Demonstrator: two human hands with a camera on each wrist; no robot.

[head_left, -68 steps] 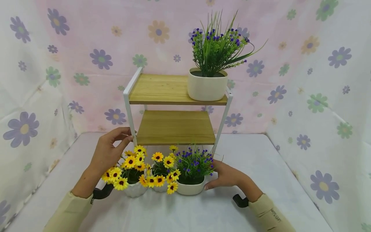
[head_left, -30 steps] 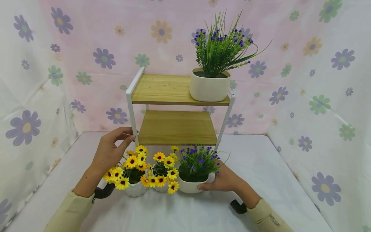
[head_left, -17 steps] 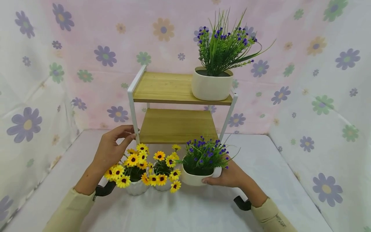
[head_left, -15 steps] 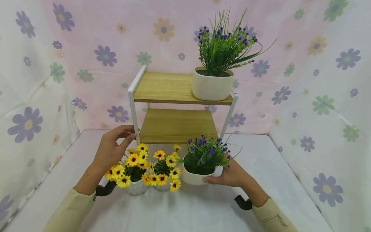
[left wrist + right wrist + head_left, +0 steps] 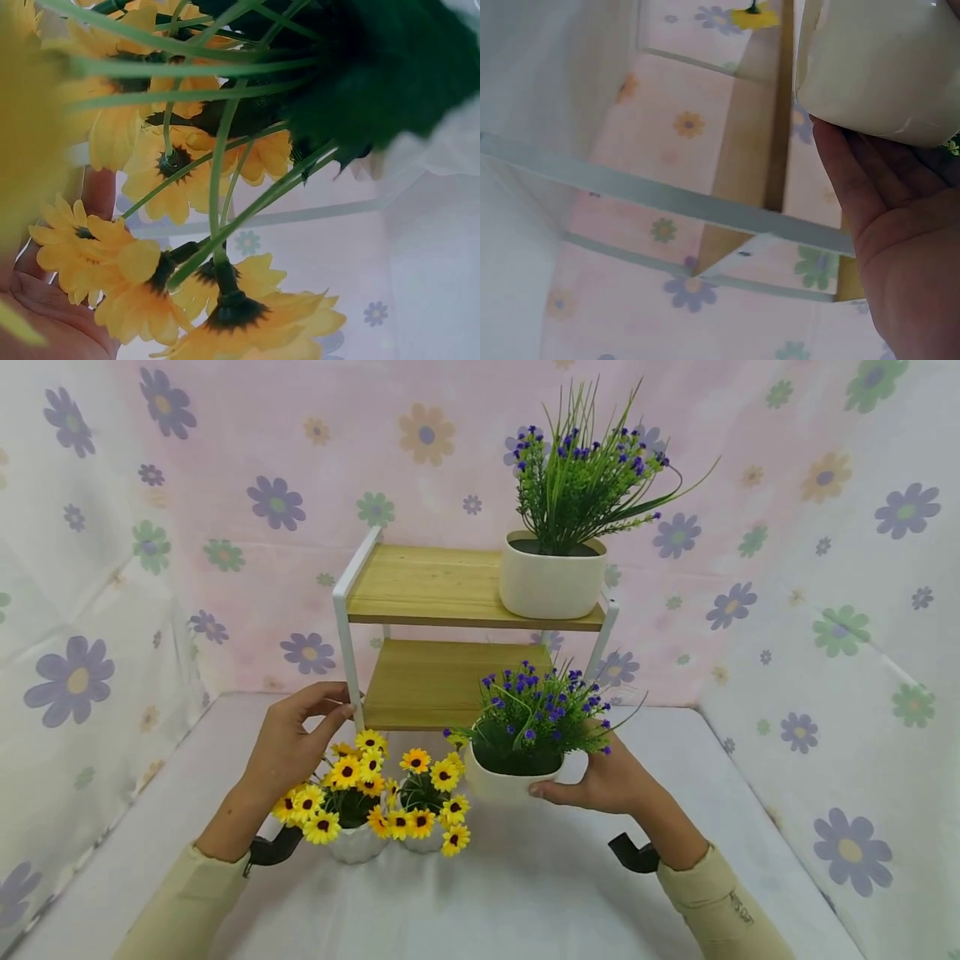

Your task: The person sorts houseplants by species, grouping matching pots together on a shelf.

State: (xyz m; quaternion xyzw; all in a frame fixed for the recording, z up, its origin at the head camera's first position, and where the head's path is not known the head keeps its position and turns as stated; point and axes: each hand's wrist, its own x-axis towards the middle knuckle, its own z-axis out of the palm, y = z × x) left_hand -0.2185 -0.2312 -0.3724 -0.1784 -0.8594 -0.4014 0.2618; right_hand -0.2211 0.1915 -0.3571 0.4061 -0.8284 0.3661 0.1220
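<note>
My right hand (image 5: 617, 777) grips the right side of a white oval pot with a purple-flowered plant (image 5: 517, 752), thumb on its front. The pot hangs above the table before the lower board. In the right wrist view the fingers lie against the cream pot (image 5: 877, 67). At the left front post of a two-tier wooden shelf rack (image 5: 427, 681), my left hand (image 5: 288, 743) pinches the white metal between thumb and fingers. Yellow daisies (image 5: 240, 307) hide much of that hand in the left wrist view.
A larger purple-flowered plant in a cream pot (image 5: 551, 581) stands at the right of the top board. Two white pots of yellow daisies, a left one (image 5: 356, 843) and a middle one (image 5: 426, 837), stand on the white tablecloth (image 5: 450, 918) in front of the rack.
My right hand has taken hold of the small purple-flowered pot and lifted it off the table, up and slightly right. My left hand stays on the post.
</note>
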